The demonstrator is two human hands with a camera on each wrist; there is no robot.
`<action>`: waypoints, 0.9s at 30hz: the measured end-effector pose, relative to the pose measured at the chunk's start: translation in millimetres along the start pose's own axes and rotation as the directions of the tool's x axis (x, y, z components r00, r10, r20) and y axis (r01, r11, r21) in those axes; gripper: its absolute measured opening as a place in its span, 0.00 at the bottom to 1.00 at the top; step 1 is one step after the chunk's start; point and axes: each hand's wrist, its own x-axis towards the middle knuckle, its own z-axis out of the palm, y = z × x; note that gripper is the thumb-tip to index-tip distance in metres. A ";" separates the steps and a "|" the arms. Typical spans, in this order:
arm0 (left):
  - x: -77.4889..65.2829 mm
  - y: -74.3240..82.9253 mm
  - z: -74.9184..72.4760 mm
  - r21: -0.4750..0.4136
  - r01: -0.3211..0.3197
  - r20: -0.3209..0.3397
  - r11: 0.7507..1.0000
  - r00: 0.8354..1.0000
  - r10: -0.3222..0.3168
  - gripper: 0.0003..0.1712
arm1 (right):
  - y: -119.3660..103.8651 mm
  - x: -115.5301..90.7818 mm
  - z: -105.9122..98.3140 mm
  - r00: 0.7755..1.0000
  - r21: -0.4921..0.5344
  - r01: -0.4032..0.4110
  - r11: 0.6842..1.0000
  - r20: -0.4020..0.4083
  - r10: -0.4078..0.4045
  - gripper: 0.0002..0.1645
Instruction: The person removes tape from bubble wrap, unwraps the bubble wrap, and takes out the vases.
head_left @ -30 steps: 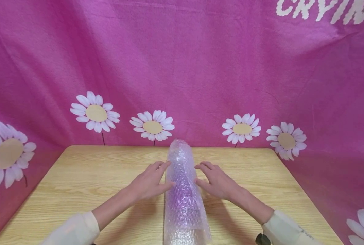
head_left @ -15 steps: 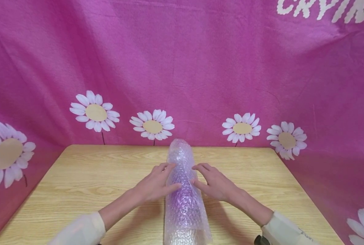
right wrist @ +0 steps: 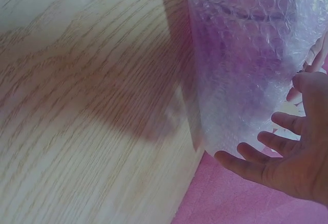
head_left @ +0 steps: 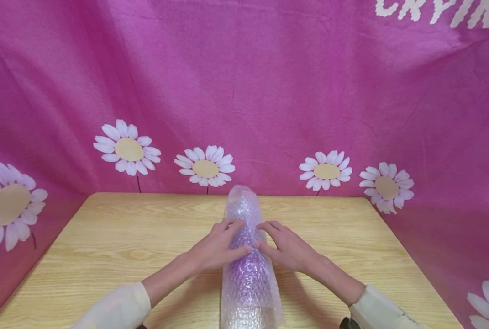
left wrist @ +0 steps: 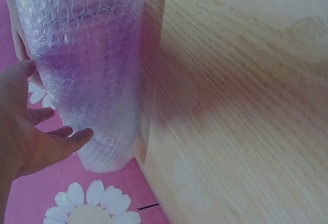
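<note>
A long roll of clear bubble wrap (head_left: pixel 248 285) lies lengthwise down the middle of the table, around something purple whose kind I cannot make out through the bubbles. Its loose flap edge runs along the right side of the roll. My left hand (head_left: pixel 215 246) rests over the left upper side, thumb and fingers lightly bent on the wrap. From the other side, my right hand (head_left: pixel 291 249) touches the wrap by the flap edge. In the wrist views, the left hand (left wrist: pixel 38 144) and the right hand (right wrist: pixel 294 165) both have spread fingers, with thumbs against the wrap.
The wooden table (head_left: pixel 145 233) extends on both sides of the roll. A pink cloth (head_left: pixel 269 91) printed with daisies hangs behind and beside it. The far end of the roll reaches the table's back edge.
My left hand has moved right, from the roll's left side further over its top. The right hand has shifted slightly left onto the wrap. The roll stays in place.
</note>
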 end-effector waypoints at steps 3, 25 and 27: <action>1.7 0.8 2.2 -0.011 0.011 0.007 1.000 1.000 -0.011 0.42 | 0.0 -0.8 0.6 1.000 0.004 -0.008 1.000 0.002 0.008 0.27; 6.1 -1.0 6.6 -0.070 0.037 0.025 0.997 0.999 -0.035 0.41 | -9.1 -13.1 -0.8 0.999 -0.022 -0.033 0.999 -0.007 0.033 0.25; 6.0 -1.0 6.7 -0.078 0.040 0.027 0.996 0.999 -0.038 0.42 | -10.9 -15.9 -1.6 0.999 -0.022 -0.032 0.999 -0.007 0.032 0.24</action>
